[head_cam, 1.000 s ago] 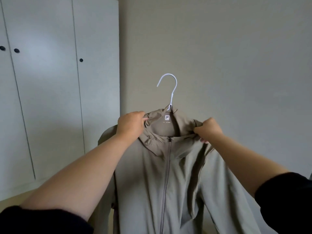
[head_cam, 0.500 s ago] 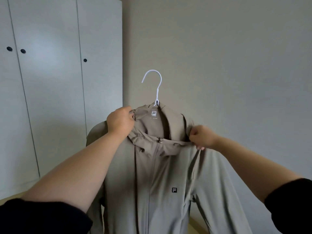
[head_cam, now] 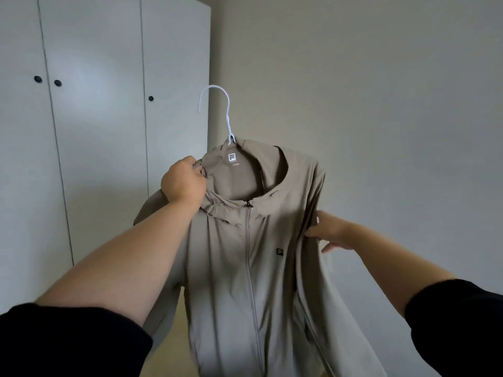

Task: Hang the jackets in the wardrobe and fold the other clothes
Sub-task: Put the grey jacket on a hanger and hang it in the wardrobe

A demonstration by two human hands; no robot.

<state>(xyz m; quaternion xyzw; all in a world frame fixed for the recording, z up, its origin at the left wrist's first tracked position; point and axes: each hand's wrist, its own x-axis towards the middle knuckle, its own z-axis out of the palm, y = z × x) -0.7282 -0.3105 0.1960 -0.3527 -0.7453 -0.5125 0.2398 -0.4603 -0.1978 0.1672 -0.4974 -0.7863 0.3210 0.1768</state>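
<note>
A beige zip-up jacket [head_cam: 239, 268] hangs in the air in front of me on a white wire hanger [head_cam: 221, 112], whose hook sticks up above the collar. My left hand [head_cam: 183, 183] grips the left side of the collar and holds the jacket up. Lower down, my right hand [head_cam: 328, 231] touches the jacket's right shoulder and sleeve edge, with some fingers hidden behind the fabric. The zip is closed to the neck.
A white wardrobe [head_cam: 103, 131] with closed doors and small dark knobs fills the left. A plain beige wall [head_cam: 381, 104] stands behind the jacket. A strip of pale floor shows at the bottom.
My right hand has left the collar and dropped to the jacket's right shoulder. The jacket has swung left, toward the wardrobe. My left hand keeps its grip.
</note>
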